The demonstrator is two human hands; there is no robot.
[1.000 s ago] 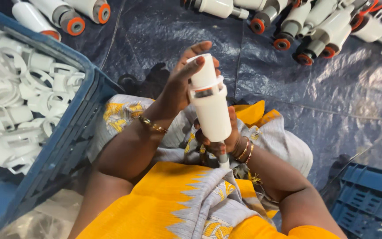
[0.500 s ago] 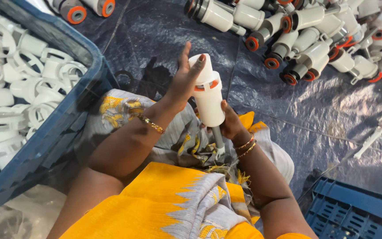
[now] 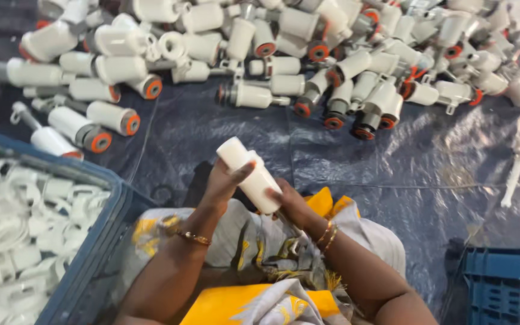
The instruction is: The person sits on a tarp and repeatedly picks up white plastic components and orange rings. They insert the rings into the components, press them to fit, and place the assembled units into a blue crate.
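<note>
I hold a white plastic cylinder [image 3: 251, 173] tilted over my lap, its closed end pointing up and to the left. My left hand [image 3: 222, 182] grips it from the left, thumb across its upper part. My right hand [image 3: 292, 204] supports its lower end from the right. Both wrists wear thin gold bangles. My lap is covered by yellow and grey patterned cloth [image 3: 254, 241].
A large heap of white cylinders with orange-ringed ends [image 3: 332, 66] lies on the dark blue tarp [image 3: 392, 174] ahead. A blue crate [image 3: 100, 235] of white ring-shaped plastic parts [image 3: 13, 229] stands at my left. Another blue crate [image 3: 504, 286] sits at lower right.
The cylinder has tipped from upright to slanting left and its orange band is out of sight. My view has swung up, showing more of the heap.
</note>
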